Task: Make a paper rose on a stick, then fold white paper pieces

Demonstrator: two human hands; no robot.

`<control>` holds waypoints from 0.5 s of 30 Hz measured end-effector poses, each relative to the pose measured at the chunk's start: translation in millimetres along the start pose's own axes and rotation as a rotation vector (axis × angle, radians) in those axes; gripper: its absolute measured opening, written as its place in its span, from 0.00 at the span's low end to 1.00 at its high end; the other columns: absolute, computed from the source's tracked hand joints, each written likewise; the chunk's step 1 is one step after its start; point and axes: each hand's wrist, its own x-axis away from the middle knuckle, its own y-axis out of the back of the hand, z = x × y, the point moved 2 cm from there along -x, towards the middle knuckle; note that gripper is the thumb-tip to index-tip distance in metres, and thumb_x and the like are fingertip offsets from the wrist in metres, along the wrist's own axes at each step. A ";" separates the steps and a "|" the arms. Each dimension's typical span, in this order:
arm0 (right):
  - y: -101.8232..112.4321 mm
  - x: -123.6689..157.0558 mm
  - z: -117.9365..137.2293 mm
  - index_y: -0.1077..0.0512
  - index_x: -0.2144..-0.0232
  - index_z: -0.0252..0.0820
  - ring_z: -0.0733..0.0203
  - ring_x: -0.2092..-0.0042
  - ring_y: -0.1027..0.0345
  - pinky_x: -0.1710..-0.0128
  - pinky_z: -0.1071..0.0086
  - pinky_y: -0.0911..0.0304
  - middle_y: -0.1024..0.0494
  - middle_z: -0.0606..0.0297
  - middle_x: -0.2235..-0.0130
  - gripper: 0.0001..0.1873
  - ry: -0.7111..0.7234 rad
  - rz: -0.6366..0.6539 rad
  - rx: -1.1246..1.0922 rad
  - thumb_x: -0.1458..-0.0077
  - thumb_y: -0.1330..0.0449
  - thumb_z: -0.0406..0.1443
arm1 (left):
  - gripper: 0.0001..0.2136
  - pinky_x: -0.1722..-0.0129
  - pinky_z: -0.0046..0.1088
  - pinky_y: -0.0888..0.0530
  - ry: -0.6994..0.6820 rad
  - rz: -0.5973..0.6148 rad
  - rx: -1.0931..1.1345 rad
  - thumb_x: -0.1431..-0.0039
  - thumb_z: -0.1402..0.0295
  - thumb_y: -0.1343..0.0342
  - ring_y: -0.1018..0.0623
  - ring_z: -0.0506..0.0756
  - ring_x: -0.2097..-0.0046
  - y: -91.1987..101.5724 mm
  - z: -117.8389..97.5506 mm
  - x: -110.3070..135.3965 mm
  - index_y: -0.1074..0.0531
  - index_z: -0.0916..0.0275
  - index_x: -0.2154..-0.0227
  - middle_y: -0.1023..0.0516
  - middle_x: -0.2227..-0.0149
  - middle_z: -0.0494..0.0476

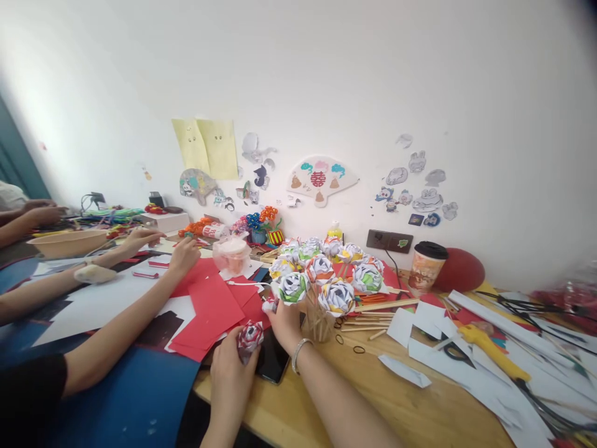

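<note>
My left hand is closed around a red and white paper rose, near the front edge of the table. To its right, my right hand, with a bracelet on the wrist, pinches a small red and white paper piece; its far side is hidden by the fingers. A dark phone lies on the table between and below my hands. Just beyond my right hand, several finished paper roses on wooden sticks stand bunched in a clear container.
Red paper sheets lie to the left, by a co-worker's arms. Wooden sticks and black rubber bands are right of the roses. Farther right are a lidded paper cup, a yellow glue gun and white paper scraps.
</note>
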 end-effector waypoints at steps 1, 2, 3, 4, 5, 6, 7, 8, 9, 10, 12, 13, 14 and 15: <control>-0.1 1.6 -2.2 0.28 0.62 0.35 0.48 0.54 0.34 0.52 0.59 0.41 0.24 0.52 0.61 0.13 0.024 -0.007 -0.012 0.53 0.39 0.35 | 0.22 0.60 0.39 0.30 0.010 -0.006 0.009 0.51 0.56 0.52 0.27 0.64 0.60 1.3 -0.7 -0.1 0.33 0.66 0.57 0.25 0.61 0.66; 1.0 4.1 -4.2 0.29 0.60 0.35 0.48 0.53 0.35 0.51 0.59 0.42 0.25 0.51 0.59 0.15 0.042 -0.019 -0.023 0.53 0.39 0.35 | 0.22 0.61 0.39 0.30 0.018 -0.018 0.009 0.51 0.56 0.52 0.27 0.65 0.60 3.2 -2.1 -0.2 0.33 0.67 0.57 0.25 0.61 0.66; 3.4 7.6 -6.0 0.31 0.58 0.34 0.48 0.51 0.36 0.50 0.58 0.42 0.27 0.50 0.56 0.18 0.055 -0.034 -0.033 0.53 0.39 0.34 | 0.22 0.61 0.40 0.30 0.022 -0.031 0.003 0.51 0.56 0.52 0.27 0.65 0.60 5.3 -4.1 -0.4 0.33 0.67 0.57 0.25 0.61 0.66; 6.9 12.3 -7.6 0.33 0.55 0.34 0.47 0.50 0.37 0.50 0.56 0.42 0.28 0.49 0.54 0.21 0.066 -0.049 -0.043 0.53 0.39 0.34 | 0.22 0.61 0.40 0.30 0.018 -0.043 -0.007 0.51 0.56 0.52 0.27 0.65 0.60 7.6 -6.6 -0.6 0.33 0.67 0.57 0.25 0.61 0.66; 11.3 18.4 -9.1 0.35 0.54 0.33 0.47 0.49 0.38 0.50 0.55 0.42 0.30 0.48 0.53 0.23 0.077 -0.060 -0.054 0.54 0.39 0.33 | 0.21 0.61 0.40 0.30 0.008 -0.054 -0.018 0.50 0.56 0.52 0.27 0.65 0.60 10.0 -9.7 -0.8 0.33 0.67 0.58 0.25 0.62 0.66; 16.7 26.1 -10.7 0.36 0.53 0.34 0.47 0.49 0.39 0.50 0.54 0.42 0.30 0.49 0.53 0.24 0.092 -0.064 -0.064 0.54 0.40 0.32 | 0.21 0.60 0.40 0.31 -0.011 -0.062 -0.027 0.50 0.57 0.52 0.27 0.65 0.60 12.4 -13.2 -0.6 0.32 0.66 0.58 0.25 0.62 0.66; 22.9 35.2 -12.4 0.37 0.52 0.36 0.48 0.49 0.39 0.50 0.55 0.41 0.31 0.51 0.54 0.24 0.120 -0.062 -0.079 0.55 0.40 0.31 | 0.20 0.60 0.40 0.31 -0.036 -0.069 -0.029 0.49 0.58 0.52 0.27 0.65 0.60 15.0 -17.4 0.0 0.32 0.66 0.58 0.25 0.61 0.66; 30.0 45.6 -14.6 0.37 0.52 0.38 0.50 0.49 0.39 0.49 0.56 0.41 0.31 0.54 0.54 0.25 0.158 -0.058 -0.098 0.55 0.41 0.30 | 0.19 0.59 0.40 0.31 -0.064 -0.081 -0.026 0.49 0.59 0.52 0.27 0.65 0.60 17.9 -22.0 1.3 0.32 0.66 0.58 0.25 0.61 0.66; 38.0 57.0 -17.3 0.39 0.51 0.41 0.52 0.48 0.40 0.48 0.57 0.42 0.32 0.57 0.53 0.27 0.209 -0.053 -0.121 0.56 0.42 0.28 | 0.18 0.59 0.40 0.31 -0.092 -0.093 -0.019 0.49 0.59 0.51 0.28 0.64 0.60 21.0 -27.2 3.4 0.32 0.66 0.58 0.25 0.61 0.65; 47.2 69.0 -20.7 0.40 0.50 0.41 0.53 0.48 0.40 0.47 0.57 0.41 0.33 0.57 0.53 0.29 0.283 -0.064 -0.163 0.56 0.43 0.26 | 0.18 0.58 0.39 0.32 -0.116 -0.105 -0.007 0.48 0.60 0.51 0.28 0.64 0.59 24.2 -32.9 6.4 0.32 0.66 0.58 0.25 0.61 0.65; 67.2 91.6 -32.5 0.42 0.49 0.43 0.53 0.48 0.40 0.47 0.57 0.41 0.35 0.57 0.53 0.29 0.336 -0.089 -0.216 0.55 0.45 0.26 | 0.17 0.58 0.39 0.32 -0.144 -0.105 0.010 0.48 0.61 0.50 0.28 0.63 0.59 29.5 -45.0 14.7 0.31 0.65 0.58 0.25 0.62 0.64; 77.2 101.4 -40.1 0.42 0.48 0.44 0.53 0.47 0.41 0.47 0.56 0.41 0.35 0.57 0.52 0.28 0.333 -0.095 -0.234 0.53 0.45 0.26 | 0.16 0.58 0.39 0.32 -0.149 -0.088 0.015 0.48 0.61 0.50 0.28 0.63 0.59 30.8 -51.2 19.7 0.31 0.64 0.59 0.25 0.62 0.63; 86.8 109.9 -48.5 0.42 0.49 0.44 0.53 0.48 0.40 0.48 0.56 0.40 0.36 0.57 0.53 0.27 0.309 -0.107 -0.250 0.52 0.45 0.26 | 0.15 0.58 0.39 0.33 -0.161 -0.068 0.020 0.48 0.62 0.49 0.28 0.63 0.59 31.2 -57.3 25.0 0.31 0.64 0.59 0.25 0.62 0.63; 95.4 117.0 -56.6 0.42 0.49 0.45 0.53 0.49 0.40 0.49 0.56 0.40 0.36 0.57 0.53 0.27 0.289 -0.106 -0.260 0.52 0.45 0.27 | 0.15 0.57 0.39 0.33 -0.170 -0.045 0.023 0.48 0.63 0.49 0.28 0.63 0.58 30.3 -63.2 30.4 0.31 0.64 0.59 0.25 0.62 0.62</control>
